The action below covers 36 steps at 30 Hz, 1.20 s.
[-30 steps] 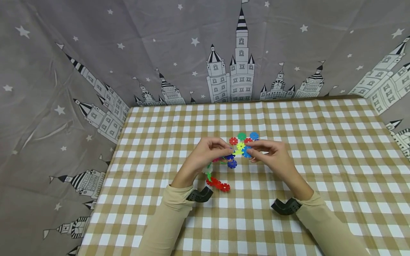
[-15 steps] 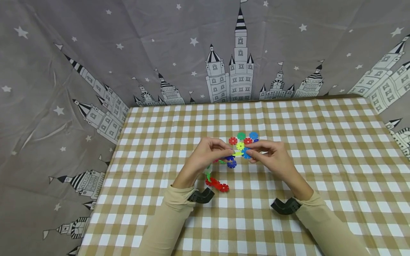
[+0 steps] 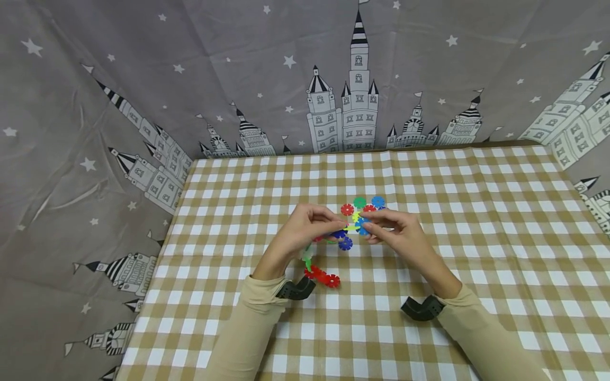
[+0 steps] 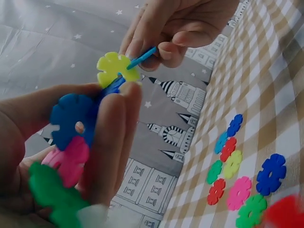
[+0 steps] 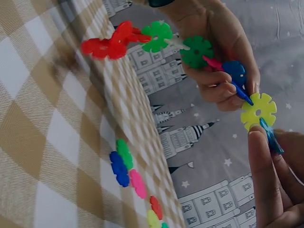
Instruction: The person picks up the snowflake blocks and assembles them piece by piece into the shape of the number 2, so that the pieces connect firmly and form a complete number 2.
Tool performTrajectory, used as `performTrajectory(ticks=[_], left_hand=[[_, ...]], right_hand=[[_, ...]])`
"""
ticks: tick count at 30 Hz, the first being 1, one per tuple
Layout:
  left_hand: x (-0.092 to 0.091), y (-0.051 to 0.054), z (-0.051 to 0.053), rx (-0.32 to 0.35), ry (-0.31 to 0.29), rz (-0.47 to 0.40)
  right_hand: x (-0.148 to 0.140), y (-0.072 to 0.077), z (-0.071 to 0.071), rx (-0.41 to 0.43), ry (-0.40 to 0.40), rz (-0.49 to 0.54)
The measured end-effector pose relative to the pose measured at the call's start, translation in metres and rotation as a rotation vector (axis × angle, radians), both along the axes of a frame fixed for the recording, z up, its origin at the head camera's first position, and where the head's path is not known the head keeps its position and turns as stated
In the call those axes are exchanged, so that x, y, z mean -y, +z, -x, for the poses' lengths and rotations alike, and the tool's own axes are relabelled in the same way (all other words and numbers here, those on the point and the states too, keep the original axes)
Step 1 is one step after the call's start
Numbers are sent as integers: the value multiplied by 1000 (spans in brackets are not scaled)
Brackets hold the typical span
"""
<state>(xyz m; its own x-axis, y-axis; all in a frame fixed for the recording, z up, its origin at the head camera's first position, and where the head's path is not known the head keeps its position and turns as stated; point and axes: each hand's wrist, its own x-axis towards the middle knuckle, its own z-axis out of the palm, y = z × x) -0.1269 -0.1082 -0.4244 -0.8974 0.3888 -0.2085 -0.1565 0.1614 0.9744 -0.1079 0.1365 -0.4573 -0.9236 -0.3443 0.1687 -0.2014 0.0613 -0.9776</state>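
My left hand (image 3: 305,230) holds a chain of interlocking notched plastic discs above the table. Thumb and fingers pinch a dark blue disc (image 5: 242,93), which joins a yellow disc (image 5: 267,107) at the chain's upper end. From the hand the chain runs through blue, pink (image 4: 71,159), green (image 5: 197,52) and clear pieces to red discs (image 5: 97,48) that hang free. My right hand (image 3: 397,230) pinches a light blue disc (image 4: 142,58) edge-on against the yellow disc's rim. How deep it sits in the notch I cannot tell.
Several loose discs lie on the checked tablecloth (image 3: 457,222) beyond and below the hands, among them a green disc (image 3: 359,202), a red disc (image 3: 347,210) and a dark blue disc (image 3: 345,243). A grey castle-print curtain (image 3: 257,69) stands behind the table.
My right hand has moved slightly left with the light blue disc, nearer my left hand. The chain's red end has shifted a little left. Both hands keep their pinch.
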Motion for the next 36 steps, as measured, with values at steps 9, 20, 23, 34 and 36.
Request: performTrajectory(ticks=[9, 20, 23, 34, 36], left_hand=[[9, -2, 3, -64, 20, 49], [12, -1, 5, -65, -9, 31], [13, -2, 5, -55, -3, 25], [16, -4, 7, -36, -2, 2], [16, -3, 7, -30, 3, 3]], right_hand=[[-3, -13, 11, 136, -18, -1], [15, -43, 25, 52, 201, -466], [24, -43, 28, -31, 179, -581], [34, -38, 32, -56, 168, -664], [32, -39, 31, -38, 175, -643]])
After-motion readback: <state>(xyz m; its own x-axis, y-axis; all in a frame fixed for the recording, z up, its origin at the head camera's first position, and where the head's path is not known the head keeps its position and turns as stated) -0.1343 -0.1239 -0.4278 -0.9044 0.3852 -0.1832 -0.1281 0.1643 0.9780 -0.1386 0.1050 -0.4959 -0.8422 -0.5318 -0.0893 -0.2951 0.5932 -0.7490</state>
